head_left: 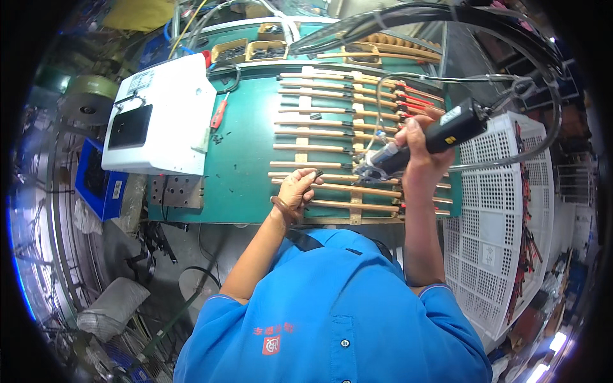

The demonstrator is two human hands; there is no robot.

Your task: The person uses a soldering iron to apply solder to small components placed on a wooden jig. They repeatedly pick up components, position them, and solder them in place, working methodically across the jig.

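My right hand point(423, 156) is wrapped round a black handheld power screwdriver point(456, 127), with a cable and clear tubing running from its back end. Its clear-and-metal nose slants down to the left, over the row of wooden sticks point(313, 149). Lower left of it, my left hand point(297, 190) pinches a small black piece point(318, 173) between thumb and fingertips. That hand is just above the near sticks. The sticks lie side by side across pale wooden rails point(301, 157), and many have black fittings. Whether the screwdriver's tip touches a stick, I cannot tell.
A white machine point(185, 96) stands left on the green tabletop point(246, 147), beside a red-handled screwdriver point(219, 113). Bins of black parts point(267, 51) line the back. At right is a white perforated crate point(485, 223). A thick cable bundle point(440, 13) arches overhead.
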